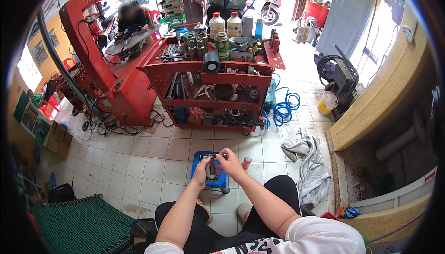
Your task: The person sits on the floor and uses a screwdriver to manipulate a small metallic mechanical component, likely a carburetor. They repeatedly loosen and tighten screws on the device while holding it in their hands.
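Note:
A small blue plastic stool (197, 158) stands on the tiles in front of my knees. Above it is a dark metal part (212, 169), an elongated frame-like piece whose exact kind I cannot make out. My left hand (200, 172) is closed round its left side. Up at the part's far right end, the fingers of my right hand (229, 163) are closed in a pinch. A small dark piece shows at those fingertips, too small to name. A small bottle with a pinkish-red top (246, 162) stands on the floor right of the stool.
Ahead stands a red tool cart (213, 104) loaded with bottles, cans and tools. A red tyre machine (124, 101) is at left, a person behind it. Blue hose (285, 110) and a grey cloth (311, 166) lie on the right; a green woven seat (79, 224) is near left.

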